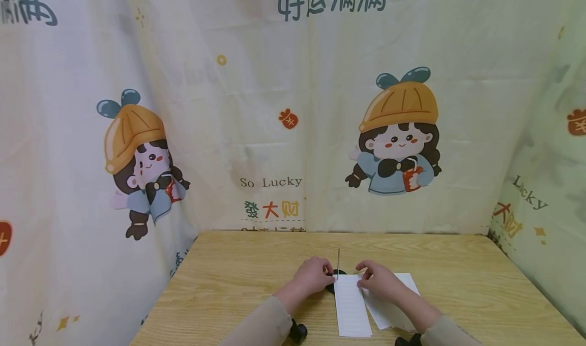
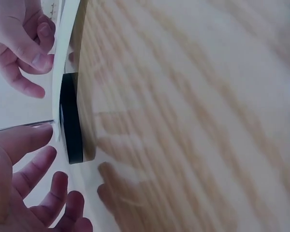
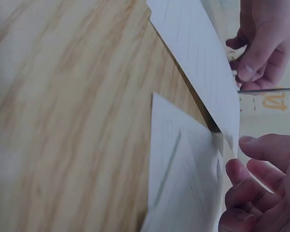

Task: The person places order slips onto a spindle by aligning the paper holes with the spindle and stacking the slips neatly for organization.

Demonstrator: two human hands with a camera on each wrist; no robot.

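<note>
white sheet (image 1: pixel 352 308) partly covers the black base (image 2: pixel 71 121), near its rod (image 1: pixel 338 259); left hand (image 1: pixel 313 276), fingers loosely parted, touches the sheet; whether right hand (image 1: pixel 379 281) pinches, i cannot tell. better press evenly, close to rod.

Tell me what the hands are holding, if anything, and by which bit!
The left hand and right hand have fingertips at the far end of the lined paper strip, one near each corner. Whether they pinch it can't be told.
</note>
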